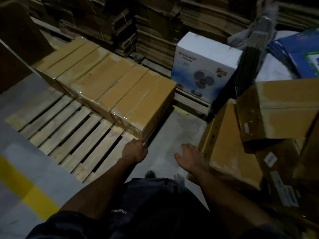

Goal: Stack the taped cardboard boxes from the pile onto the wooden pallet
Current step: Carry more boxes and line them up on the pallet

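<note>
While the left hand point(135, 150) curls at the pallet point(69, 133) corner below the nearest box point(145, 107), the right hand point(190, 157) spreads loosely, empty, beside the pile point(233, 144).

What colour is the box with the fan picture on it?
The fan box is white with blue, cloudy shading lower down, seen in the head view.

head-worn camera, looking down, forward
</note>
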Demonstrator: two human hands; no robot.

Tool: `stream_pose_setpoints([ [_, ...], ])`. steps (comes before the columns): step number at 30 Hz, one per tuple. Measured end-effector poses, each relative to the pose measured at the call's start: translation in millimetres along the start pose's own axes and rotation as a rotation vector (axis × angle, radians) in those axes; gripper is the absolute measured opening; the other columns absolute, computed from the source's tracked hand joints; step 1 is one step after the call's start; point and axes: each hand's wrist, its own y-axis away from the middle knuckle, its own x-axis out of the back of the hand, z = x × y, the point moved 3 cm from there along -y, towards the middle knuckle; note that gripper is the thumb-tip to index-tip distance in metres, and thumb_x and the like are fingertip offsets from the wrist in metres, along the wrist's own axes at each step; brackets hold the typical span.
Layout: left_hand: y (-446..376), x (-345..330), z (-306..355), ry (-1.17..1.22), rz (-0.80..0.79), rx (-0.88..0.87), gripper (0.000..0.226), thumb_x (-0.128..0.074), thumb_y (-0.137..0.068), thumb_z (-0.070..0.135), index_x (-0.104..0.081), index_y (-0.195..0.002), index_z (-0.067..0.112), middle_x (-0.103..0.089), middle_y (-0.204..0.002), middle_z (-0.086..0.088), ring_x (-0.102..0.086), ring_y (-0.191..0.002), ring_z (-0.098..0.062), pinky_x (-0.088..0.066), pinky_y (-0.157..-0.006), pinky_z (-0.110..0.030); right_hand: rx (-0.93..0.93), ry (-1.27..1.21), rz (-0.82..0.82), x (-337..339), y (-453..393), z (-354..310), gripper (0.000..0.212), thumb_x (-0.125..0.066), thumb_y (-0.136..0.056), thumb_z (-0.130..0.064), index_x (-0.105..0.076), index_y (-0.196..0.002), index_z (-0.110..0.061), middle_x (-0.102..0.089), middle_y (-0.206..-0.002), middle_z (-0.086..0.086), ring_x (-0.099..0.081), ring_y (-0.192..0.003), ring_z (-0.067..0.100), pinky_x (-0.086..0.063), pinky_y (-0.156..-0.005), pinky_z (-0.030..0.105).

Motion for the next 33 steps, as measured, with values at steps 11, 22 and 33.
stream_pose_setpoints([
  [11, 73, -43, 87, -0.185, -0.047, -0.176, 0.050, -0.050, -0.097, 0.040, -0.047, -0.137, 0.009, -0.054, -0.134, -0.017, -0.051, -0.123, -0.032, -0.043, -0.097, -0.036, -0.137, -0.076, 0.014, -43, 106, 96, 0.066, -0.040, -0.096, -0.057, -0.038, -0.148, -0.017, -0.039, -0.153, 0.010, -0.035, -0.139, 0.032, -0.032, -0.112, 0.043],
  [22, 75, -92, 182, -0.397, -0.182, -0.640, 0.051, -0.046, -0.099, 0.038, -0.046, -0.141, 0.009, -0.052, -0.140, -0.014, -0.045, -0.129, -0.030, -0.040, -0.102, -0.037, -0.543, -0.338, 0.150, -94, 197, 150, 0.066, -0.044, -0.095, -0.057, -0.037, -0.148, -0.018, -0.042, -0.150, 0.009, -0.041, -0.135, 0.031, -0.036, -0.109, 0.040],
  [33, 127, -162, 272, -0.677, -0.435, -1.229, 0.049, -0.047, -0.098, 0.039, -0.045, -0.138, 0.009, -0.053, -0.135, -0.018, -0.052, -0.120, -0.035, -0.047, -0.093, -0.038, -1.111, -0.667, 0.282, -184, 316, 126, 0.059, -0.044, -0.098, -0.056, -0.041, -0.145, -0.020, -0.041, -0.150, 0.006, -0.036, -0.138, 0.029, -0.031, -0.107, 0.040],
])
